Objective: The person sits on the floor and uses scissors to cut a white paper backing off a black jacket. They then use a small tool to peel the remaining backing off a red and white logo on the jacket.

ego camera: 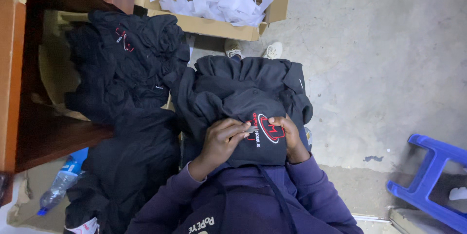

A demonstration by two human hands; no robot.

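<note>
Black garment [243, 98] bunched on lap, soft, light, floppy; best gripped near embroidered red-white patch [265, 129]. Left hand [221, 139] closed, pinching small pale tool at patch. Right hand [287, 134] curled, clamping fabric beside it.

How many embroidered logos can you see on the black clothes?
2: one logo between both hands on the lap garment, another logo on the pile at left. Folds may hide more.
</note>
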